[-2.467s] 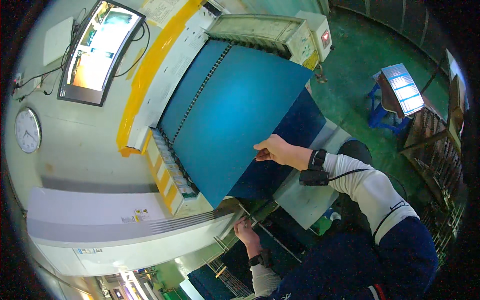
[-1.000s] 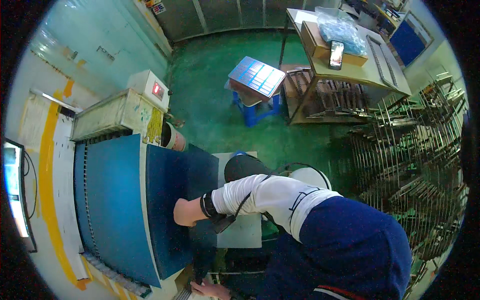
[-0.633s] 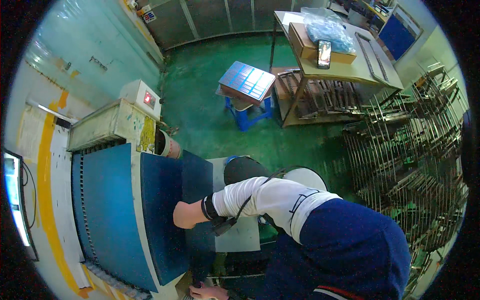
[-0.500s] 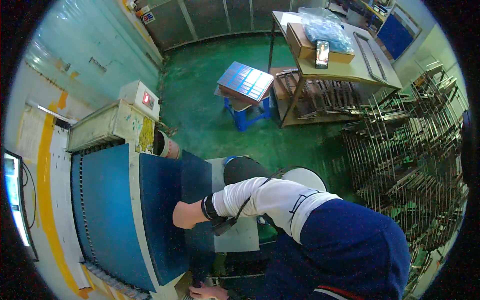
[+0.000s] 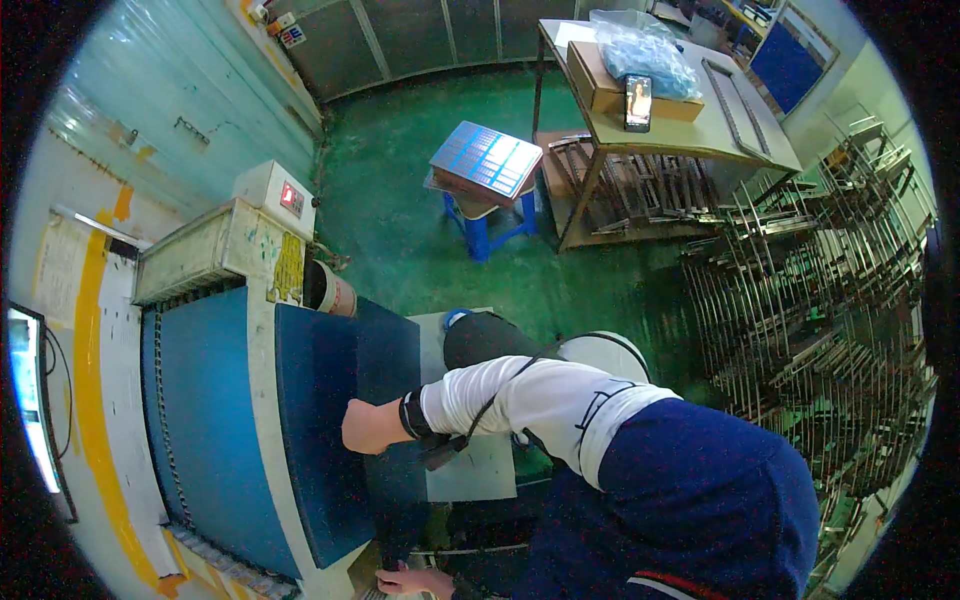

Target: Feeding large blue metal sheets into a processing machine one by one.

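My right hand (image 5: pixel 373 427), on a white-sleeved arm with a black wristband, is closed at the border between two dark blue panels. Its fingers curl out of sight, so what they grip is hidden. One panel (image 5: pixel 315 400) lies against the pale machine frame (image 5: pixel 287 470); the darker panel (image 5: pixel 392 350) is beside it, nearer my body. Down at the lower edge of the view, my left hand (image 5: pixel 412 581) has its thumb and fingers bent at the low end of the darker panel. Its palm is hidden.
Left of the frame lies a lighter blue surface (image 5: pixel 205 390) by a control box (image 5: pixel 275 195). Beyond are a bucket (image 5: pixel 333 290), a blue stool (image 5: pixel 490 240) bearing stacked panels (image 5: pixel 487 160), and a table (image 5: pixel 700 140). Metal racks (image 5: pixel 810 320) crowd the right.
The whole view has shifted slightly left. My right hand has turned a little, showing more of its knuckles. Both hands stay at nearly the same places.
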`<state>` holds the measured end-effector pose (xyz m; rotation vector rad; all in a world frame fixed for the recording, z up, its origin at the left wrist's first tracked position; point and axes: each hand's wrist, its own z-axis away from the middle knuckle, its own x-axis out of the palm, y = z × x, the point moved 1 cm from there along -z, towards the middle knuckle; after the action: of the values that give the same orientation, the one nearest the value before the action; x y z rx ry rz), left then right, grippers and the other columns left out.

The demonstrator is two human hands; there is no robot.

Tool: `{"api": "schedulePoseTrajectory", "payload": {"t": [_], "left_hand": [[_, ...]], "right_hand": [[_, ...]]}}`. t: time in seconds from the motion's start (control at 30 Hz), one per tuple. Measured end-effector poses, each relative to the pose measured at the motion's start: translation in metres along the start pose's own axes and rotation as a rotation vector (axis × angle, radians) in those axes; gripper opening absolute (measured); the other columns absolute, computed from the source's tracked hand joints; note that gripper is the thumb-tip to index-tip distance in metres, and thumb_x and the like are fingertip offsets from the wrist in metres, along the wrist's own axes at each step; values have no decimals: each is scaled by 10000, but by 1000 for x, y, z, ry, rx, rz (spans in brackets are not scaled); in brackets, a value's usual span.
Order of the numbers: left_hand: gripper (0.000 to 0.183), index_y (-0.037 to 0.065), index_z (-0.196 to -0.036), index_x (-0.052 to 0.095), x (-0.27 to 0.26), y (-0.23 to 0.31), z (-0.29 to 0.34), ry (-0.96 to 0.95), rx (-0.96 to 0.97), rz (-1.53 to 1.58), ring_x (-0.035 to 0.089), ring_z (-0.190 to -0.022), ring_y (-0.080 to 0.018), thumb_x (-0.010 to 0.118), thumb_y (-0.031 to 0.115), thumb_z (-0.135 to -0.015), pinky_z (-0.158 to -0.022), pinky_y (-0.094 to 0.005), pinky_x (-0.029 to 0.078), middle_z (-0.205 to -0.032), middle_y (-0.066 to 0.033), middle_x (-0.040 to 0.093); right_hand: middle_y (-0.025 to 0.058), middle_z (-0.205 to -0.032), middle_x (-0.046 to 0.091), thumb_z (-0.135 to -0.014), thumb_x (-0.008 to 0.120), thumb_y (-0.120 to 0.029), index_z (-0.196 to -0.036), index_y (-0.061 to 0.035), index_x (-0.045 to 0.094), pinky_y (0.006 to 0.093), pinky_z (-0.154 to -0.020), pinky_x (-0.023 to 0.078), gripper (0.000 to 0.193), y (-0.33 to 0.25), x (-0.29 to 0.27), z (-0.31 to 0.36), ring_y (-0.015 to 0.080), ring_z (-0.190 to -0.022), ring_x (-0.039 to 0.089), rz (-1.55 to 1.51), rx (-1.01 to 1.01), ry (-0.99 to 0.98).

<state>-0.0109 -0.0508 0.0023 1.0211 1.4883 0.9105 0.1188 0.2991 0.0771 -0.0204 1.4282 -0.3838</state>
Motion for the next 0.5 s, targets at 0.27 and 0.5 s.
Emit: {"api": "schedulePoseTrajectory", "payload": {"t": [0.27,0.5], "left_hand": [[366,40,-1151,491,0,8,3,0,-11,-2,530,-961,-257,503,332,-930,-849,-410,462,-1076,-120,534],[359,34,-1134,497,0,17,6,-4,-25,-1,530,-951,-268,495,331,-933,-825,-411,472,-1100,-129,518]], "right_hand": [[48,-800,673,-678,708,-226,-804,-102,716,408,-570,389,176,-4,-6,1,250,-711,610,-19,-2,17],[34,-868,681,-717,690,-225,-851,-130,711,391,-663,381,165,-5,-6,-3,231,-794,614,-2,28,-4]]}}
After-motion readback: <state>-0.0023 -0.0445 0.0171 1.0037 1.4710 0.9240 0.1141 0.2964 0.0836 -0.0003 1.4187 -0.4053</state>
